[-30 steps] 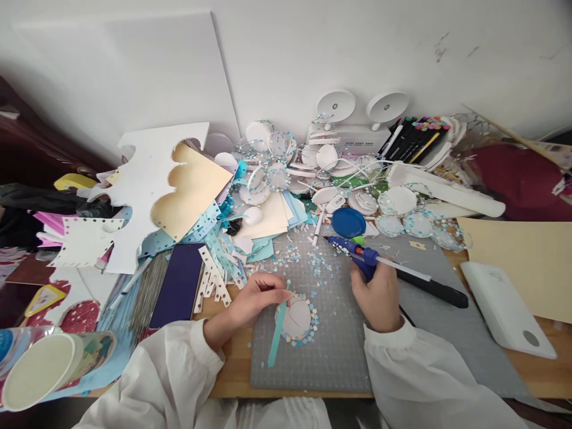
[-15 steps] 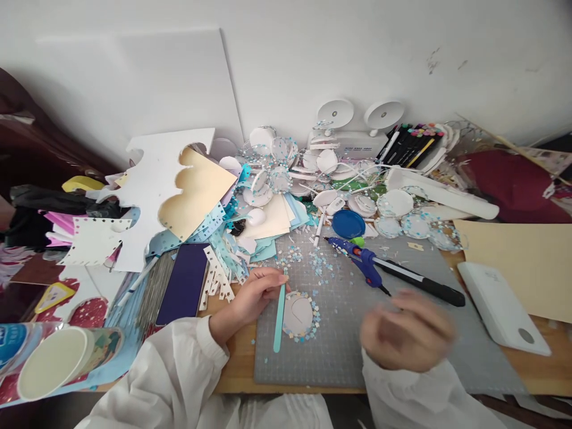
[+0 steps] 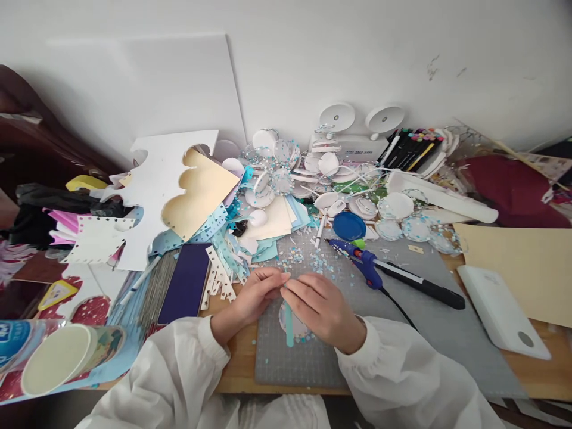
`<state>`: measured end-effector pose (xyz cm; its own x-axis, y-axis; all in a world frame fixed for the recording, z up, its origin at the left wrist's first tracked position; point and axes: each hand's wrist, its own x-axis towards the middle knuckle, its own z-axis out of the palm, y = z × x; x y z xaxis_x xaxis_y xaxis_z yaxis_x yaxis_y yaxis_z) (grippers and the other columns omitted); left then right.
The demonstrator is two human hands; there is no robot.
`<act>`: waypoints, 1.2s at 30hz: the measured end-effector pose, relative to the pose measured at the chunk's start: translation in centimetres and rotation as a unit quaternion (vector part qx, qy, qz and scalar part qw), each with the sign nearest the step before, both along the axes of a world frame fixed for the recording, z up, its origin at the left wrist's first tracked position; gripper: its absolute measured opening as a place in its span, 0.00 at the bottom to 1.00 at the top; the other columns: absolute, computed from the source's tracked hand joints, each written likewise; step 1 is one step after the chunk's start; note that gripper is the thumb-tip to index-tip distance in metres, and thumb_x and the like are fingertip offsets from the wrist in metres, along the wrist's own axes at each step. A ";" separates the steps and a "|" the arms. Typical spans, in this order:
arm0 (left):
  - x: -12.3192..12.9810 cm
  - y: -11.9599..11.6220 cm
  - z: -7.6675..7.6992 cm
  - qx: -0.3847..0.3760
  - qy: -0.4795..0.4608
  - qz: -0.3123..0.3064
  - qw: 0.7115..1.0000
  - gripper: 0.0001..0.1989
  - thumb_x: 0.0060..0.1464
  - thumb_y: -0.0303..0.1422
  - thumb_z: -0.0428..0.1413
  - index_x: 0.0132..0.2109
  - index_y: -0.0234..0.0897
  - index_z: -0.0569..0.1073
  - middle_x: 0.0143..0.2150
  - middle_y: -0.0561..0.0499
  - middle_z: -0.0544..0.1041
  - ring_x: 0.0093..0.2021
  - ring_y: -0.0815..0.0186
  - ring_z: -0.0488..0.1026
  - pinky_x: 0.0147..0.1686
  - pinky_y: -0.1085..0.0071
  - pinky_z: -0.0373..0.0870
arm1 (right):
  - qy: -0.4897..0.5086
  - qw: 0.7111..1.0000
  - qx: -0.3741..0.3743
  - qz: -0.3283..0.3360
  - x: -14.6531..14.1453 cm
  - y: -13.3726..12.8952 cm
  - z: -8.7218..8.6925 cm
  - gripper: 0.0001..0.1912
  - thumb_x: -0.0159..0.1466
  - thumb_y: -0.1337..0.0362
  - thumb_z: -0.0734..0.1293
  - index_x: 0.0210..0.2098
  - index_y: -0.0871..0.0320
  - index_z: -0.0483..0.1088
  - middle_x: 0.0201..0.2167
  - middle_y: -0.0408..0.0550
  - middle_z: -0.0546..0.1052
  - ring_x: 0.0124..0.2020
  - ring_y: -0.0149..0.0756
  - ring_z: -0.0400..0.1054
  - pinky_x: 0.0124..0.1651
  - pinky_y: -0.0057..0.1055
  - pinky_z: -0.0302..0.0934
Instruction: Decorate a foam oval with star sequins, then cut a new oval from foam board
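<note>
My left hand is closed, thumb and finger pinching the upper end of a narrow light-teal strip. Against it, my right hand is also closed, its fingertips together at the same end of the strip. The strip's lower part hangs down over a white round disc edged with tiny blue and cream paper flowers. Part of the disc is hidden by the right hand. It lies on a grey cutting mat. Beyond the hands, small loose paper flowers are scattered on the mat.
A blue glue gun and a black-and-white cutter lie to the right, near a white power bank. Decorated discs pile along the wall. A dark blue phone and a paper cup stand left.
My right hand has moved left from over the mat to meet my left hand at the strip's top. The strip has shifted slightly right, over the disc.
</note>
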<state>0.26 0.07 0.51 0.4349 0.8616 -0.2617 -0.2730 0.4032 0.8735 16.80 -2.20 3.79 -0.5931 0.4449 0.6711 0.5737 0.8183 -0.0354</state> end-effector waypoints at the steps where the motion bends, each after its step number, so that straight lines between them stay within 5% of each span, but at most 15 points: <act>1: 0.0 -0.1 0.0 0.006 0.008 -0.003 1.000 0.23 0.49 0.43 0.60 0.19 0.34 0.59 0.19 0.60 0.48 0.20 0.77 0.44 0.21 0.75 0.43 | 0.014 1.000 -0.003 0.014 0.3 0.1 -0.1 0.12 0.63 0.76 0.62 0.44 0.62 0.71 0.37 0.52 0.78 0.39 0.39 0.70 0.41 0.38 0.69; 5: 0.0 -0.2 0.0 0.050 0.062 -0.007 0.997 0.19 0.54 0.44 0.56 0.25 0.32 0.72 0.17 0.59 0.53 0.20 0.75 0.47 0.22 0.74 0.44 | 0.203 0.973 -0.112 0.007 1.8 0.4 -0.9 0.15 0.61 0.77 0.62 0.46 0.57 0.67 0.39 0.52 0.78 0.41 0.39 0.72 0.41 0.40 0.69; 9: -0.2 0.0 0.6 0.127 0.123 0.018 0.984 0.14 0.54 0.39 0.58 0.27 0.33 0.77 0.23 0.53 0.68 0.27 0.71 0.60 0.30 0.73 0.55 | 0.416 0.873 -0.250 -0.049 3.0 0.1 -2.0 0.09 0.62 0.74 0.63 0.39 0.54 0.65 0.33 0.48 0.75 0.37 0.39 0.71 0.38 0.40 0.67; 12: -0.4 0.1 0.7 0.228 0.178 0.019 0.957 0.12 0.55 0.36 0.57 0.27 0.34 0.75 0.26 0.52 0.69 0.31 0.69 0.64 0.34 0.72 0.58 | 0.478 0.808 -0.342 -0.047 3.1 -0.1 -2.7 0.03 0.65 0.68 0.62 0.38 0.55 0.63 0.33 0.47 0.73 0.34 0.36 0.70 0.34 0.35 0.66; 15: -0.5 0.1 0.4 0.340 0.234 -0.013 0.911 0.07 0.55 0.32 0.55 0.31 0.34 0.73 0.31 0.50 0.70 0.35 0.67 0.66 0.37 0.71 0.61 | 0.497 0.772 -0.397 -0.020 2.8 -0.2 -3.0 0.02 0.65 0.66 0.62 0.39 0.56 0.62 0.33 0.47 0.72 0.31 0.33 0.68 0.34 0.34 0.65; 23: -0.5 0.3 0.6 0.445 0.296 -0.102 0.839 0.04 0.52 0.30 0.55 0.35 0.36 0.73 0.37 0.48 0.69 0.40 0.63 0.66 0.43 0.66 0.60 | 0.491 0.762 -0.423 -0.007 2.5 -0.2 -2.7 0.02 0.66 0.64 0.61 0.38 0.56 0.63 0.31 0.45 0.70 0.30 0.32 0.64 0.33 0.31 0.60; 31: -0.5 -0.1 0.6 0.464 0.307 -0.140 0.819 0.10 0.48 0.33 0.58 0.40 0.38 0.73 0.42 0.47 0.69 0.42 0.62 0.65 0.44 0.65 0.60 | 0.464 0.754 -0.464 0.008 2.5 -0.3 -2.6 0.04 0.67 0.62 0.60 0.38 0.56 0.62 0.30 0.45 0.70 0.28 0.31 0.63 0.32 0.31 0.60; 36: -0.2 0.0 0.3 0.467 0.302 -0.149 0.818 0.05 0.48 0.29 0.57 0.35 0.38 0.72 0.40 0.48 0.71 0.42 0.63 0.67 0.45 0.66 0.60 | 0.457 0.752 -0.475 0.012 2.4 -0.4 -2.7 0.05 0.67 0.61 0.60 0.38 0.56 0.62 0.29 0.45 0.69 0.28 0.32 0.63 0.31 0.31 0.60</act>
